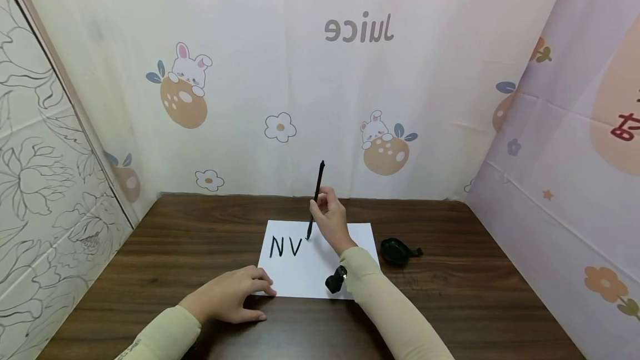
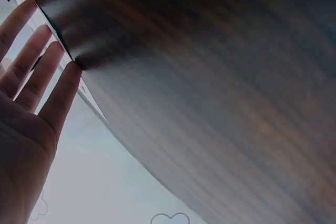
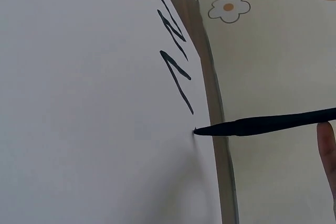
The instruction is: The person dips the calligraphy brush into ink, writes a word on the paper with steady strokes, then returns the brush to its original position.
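A sheet of white paper (image 1: 300,276) lies on the brown wooden table, with the dark letters "N V" (image 1: 285,246) near its upper left. My right hand (image 1: 332,224) pinches the shaft of a slim black writing brush (image 3: 262,125) over the paper's upper part. The brush leans, its dark tip at the paper just right of the V, where a small mark shows in the right wrist view. My left hand (image 1: 232,293) rests at the paper's lower left corner, fingers spread and loosely extended. In the left wrist view its fingertips (image 2: 73,69) meet the table and the paper's edge.
A small black dish (image 1: 395,251) with a short handle stands on the table (image 1: 475,304) right of the paper. A black wrist camera (image 1: 335,280) juts from my right sleeve over the sheet. A printed curtain (image 1: 300,71) hangs behind the table's far edge.
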`<move>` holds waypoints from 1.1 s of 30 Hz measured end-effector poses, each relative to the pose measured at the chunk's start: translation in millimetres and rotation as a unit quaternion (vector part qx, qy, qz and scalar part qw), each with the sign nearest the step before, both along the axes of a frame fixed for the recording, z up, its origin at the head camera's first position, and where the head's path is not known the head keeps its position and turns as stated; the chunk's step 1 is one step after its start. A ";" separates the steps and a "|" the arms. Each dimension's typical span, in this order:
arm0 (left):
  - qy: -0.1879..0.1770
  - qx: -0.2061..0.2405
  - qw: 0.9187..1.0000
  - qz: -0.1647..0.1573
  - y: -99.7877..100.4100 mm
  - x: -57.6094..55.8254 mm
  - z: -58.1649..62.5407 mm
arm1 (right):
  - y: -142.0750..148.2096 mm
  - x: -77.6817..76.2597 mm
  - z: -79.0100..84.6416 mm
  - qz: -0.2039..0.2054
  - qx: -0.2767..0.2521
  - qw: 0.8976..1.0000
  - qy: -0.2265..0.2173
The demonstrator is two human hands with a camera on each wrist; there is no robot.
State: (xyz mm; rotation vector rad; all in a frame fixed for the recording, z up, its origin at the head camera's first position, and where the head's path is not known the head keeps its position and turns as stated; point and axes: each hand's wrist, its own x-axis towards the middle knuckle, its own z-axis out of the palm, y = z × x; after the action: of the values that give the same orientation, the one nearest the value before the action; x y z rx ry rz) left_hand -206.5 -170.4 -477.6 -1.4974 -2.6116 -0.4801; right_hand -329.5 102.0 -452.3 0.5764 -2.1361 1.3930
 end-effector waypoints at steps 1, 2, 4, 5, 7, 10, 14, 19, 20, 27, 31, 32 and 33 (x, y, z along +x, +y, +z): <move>-0.001 0.000 1.000 0.000 0.1 0.0 0.0 | -0.2 0.0 -0.1 0.000 0.001 1.000 -0.001; -0.001 -0.001 1.000 0.001 0.2 -0.1 0.0 | -0.3 0.0 -0.2 0.001 0.002 1.000 -0.001; -0.004 -0.002 1.000 0.004 0.5 0.1 0.1 | -0.5 0.2 -0.2 0.003 0.004 1.000 0.000; -0.005 -0.003 1.000 0.005 0.5 0.2 0.3 | -0.6 0.4 -0.1 0.004 0.004 1.000 0.001; -0.005 -0.003 1.000 0.005 0.8 0.4 0.6 | -0.8 0.2 -0.4 0.006 0.004 1.000 0.004; -0.002 -0.002 1.000 0.005 0.8 0.7 0.7 | -0.7 0.1 -0.9 0.010 0.003 1.000 0.005; 0.004 0.001 1.000 0.002 0.5 0.5 0.5 | -0.4 -0.4 -2.1 0.013 0.005 1.000 -0.001; 0.010 0.006 1.000 -0.003 0.3 0.0 -0.6 | -0.7 -0.7 -3.5 0.013 0.012 1.000 -0.003; 0.010 0.006 1.000 -0.003 0.2 0.0 -0.9 | -0.7 -0.8 -3.9 0.012 0.014 1.000 -0.003; -0.001 0.001 1.000 0.004 0.6 0.9 -1.8 | -1.5 0.0 -4.8 0.009 0.017 1.000 -0.014; -0.001 0.000 1.000 0.005 0.2 0.6 -2.4 | -1.7 1.2 -4.5 0.008 0.020 1.000 -0.021; -0.001 0.000 1.000 0.006 0.2 0.5 -2.5 | -1.7 1.5 -4.5 0.008 0.021 0.999 -0.023; -0.001 0.000 1.000 0.006 0.1 0.5 -2.5 | -1.7 1.7 -4.6 0.009 0.021 0.999 -0.023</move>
State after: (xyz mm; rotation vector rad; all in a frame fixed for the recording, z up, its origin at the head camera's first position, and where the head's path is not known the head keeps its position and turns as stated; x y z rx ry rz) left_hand -206.0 -170.3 -480.1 -1.4821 -2.6210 -0.4809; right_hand -327.8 100.3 -457.0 0.5859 -2.2060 1.3878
